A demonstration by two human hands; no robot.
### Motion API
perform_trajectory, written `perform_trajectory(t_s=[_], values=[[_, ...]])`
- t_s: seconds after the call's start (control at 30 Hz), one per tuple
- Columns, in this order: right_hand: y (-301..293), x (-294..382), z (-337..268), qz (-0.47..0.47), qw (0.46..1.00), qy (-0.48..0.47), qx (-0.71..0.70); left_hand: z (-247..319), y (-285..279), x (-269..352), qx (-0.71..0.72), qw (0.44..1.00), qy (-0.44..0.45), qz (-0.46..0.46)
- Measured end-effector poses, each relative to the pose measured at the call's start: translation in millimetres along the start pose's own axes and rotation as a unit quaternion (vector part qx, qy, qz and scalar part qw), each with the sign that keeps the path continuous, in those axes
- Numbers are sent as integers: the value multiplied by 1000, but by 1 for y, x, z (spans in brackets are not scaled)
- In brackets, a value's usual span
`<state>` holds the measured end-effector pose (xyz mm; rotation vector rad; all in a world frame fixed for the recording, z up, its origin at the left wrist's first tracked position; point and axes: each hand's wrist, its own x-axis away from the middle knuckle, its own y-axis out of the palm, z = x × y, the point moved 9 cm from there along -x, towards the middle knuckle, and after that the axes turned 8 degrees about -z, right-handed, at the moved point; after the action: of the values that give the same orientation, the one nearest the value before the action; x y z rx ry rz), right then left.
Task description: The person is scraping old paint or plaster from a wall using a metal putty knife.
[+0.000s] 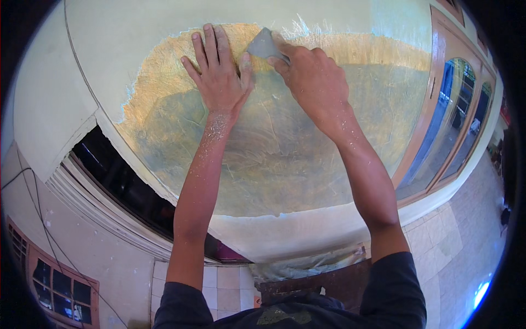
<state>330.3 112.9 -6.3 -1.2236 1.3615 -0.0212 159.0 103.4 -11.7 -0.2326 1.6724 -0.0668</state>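
My left hand (222, 78) lies flat on the wall with fingers spread, over a tan scraped band (164, 68) where the paint is off. In my right hand (314, 80) is a flat grey scraper (264, 44), its blade against the wall near the band's upper edge. The handle is hidden by my fingers. Pale paint (164, 16) remains above a ragged, chipped edge. Below both hands spreads a darker grey-brown bare patch (263, 140) with scratches. Pale flakes dot both wrists and forearms.
A dark opening (119, 164) with a broken edge lies at left. Thin cables (45, 222) hang near a framed window (61, 283). At right stands a wood-framed glass door (448, 119). Below are floor tiles (431, 242) and a dark brown surface (345, 283) under a dusty sheet (312, 267).
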Motion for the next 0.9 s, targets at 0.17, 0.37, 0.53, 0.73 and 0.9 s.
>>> perform_trajectory(t_s=[0.17,0.37,0.53,0.73,0.9], values=[[1,1,2,-10,1000,11,14,3,2,-3,-13,1000,3,6],[2,-5,-6,16,1000,-17,16,0,-2,-1,3,1000,0,0],[2,-12,-15,11,999,-11,31,-2,0,0,-6,1000,-2,5],[6,-4,-9,13,1000,5,28,-3,3,2,9,1000,-5,0],[6,-1,-4,15,1000,-5,11,-2,1,2,8,1000,0,6]])
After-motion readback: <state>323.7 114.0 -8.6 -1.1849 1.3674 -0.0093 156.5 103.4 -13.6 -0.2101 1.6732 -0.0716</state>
